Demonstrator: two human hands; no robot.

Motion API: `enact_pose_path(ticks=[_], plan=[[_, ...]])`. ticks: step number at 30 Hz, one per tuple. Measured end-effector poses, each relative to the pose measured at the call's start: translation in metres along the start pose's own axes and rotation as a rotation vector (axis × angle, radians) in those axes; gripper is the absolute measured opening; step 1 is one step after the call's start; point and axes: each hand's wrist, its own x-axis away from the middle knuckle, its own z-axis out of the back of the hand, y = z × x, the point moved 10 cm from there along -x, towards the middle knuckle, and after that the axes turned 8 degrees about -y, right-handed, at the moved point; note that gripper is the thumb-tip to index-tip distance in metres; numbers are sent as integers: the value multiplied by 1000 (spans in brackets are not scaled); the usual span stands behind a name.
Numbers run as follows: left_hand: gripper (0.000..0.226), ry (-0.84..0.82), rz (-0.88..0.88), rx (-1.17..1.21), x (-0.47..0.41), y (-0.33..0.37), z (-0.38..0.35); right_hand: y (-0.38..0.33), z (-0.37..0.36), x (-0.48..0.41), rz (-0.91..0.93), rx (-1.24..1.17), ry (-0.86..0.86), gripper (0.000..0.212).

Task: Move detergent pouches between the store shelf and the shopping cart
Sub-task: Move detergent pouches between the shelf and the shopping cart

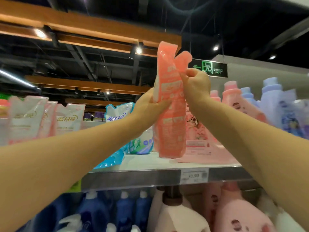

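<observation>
A tall pink detergent pouch (170, 104) stands upright on the top store shelf (150, 162), its bottom edge at the shelf surface. My left hand (150, 104) grips its left side at mid-height. My right hand (196, 84) pinches its upper right edge, just below the notched top. Behind it lies a paler pink pouch (199, 141). A blue pouch (119, 113) stands to the left, and a blue pouch (110, 159) lies flat at the shelf edge. The shopping cart is out of view.
White and pink pouches (46, 118) line the shelf's left part. Pink and lilac bottles (260, 104) stand at the right. A price tag (194, 175) sits on the shelf's front rail. Blue bottles (123, 208) and pink bottles (234, 211) fill the lower shelf.
</observation>
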Motion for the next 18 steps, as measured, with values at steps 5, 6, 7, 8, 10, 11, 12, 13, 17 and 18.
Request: enact_pose_path(ticks=[5, 6, 7, 8, 10, 11, 12, 13, 17, 18], plan=[[22, -93, -34, 230, 46, 52, -46, -30, 64, 60, -92, -46, 1, 13], [21, -107, -17, 292, 59, 58, -59, -31, 78, 75, -130, -56, 4, 12], [21, -123, 8, 343, 71, 63, -73, -31, 92, 90, -166, -56, 11, 12], [20, -149, 29, 385, 85, 70, -89, -30, 108, 107, -198, -51, 29, 12], [19, -222, 53, 471, 116, 85, -125, -26, 144, 144, -267, -22, 72, 13], [18, -259, 72, 521, 132, 93, -144, -25, 162, 164, -305, -7, 89, 14], [16, -293, 92, 567, 149, 102, -161, -24, 181, 184, -347, -2, 107, 17], [16, -323, 120, 598, 164, 108, -179, -23, 200, 204, -390, -7, 125, 24], [18, -431, 230, 718, 226, 140, -255, -24, 281, 306, -533, 61, 192, 41], [16, -459, 244, 747, 240, 150, -275, -22, 299, 335, -575, 106, 188, 47]])
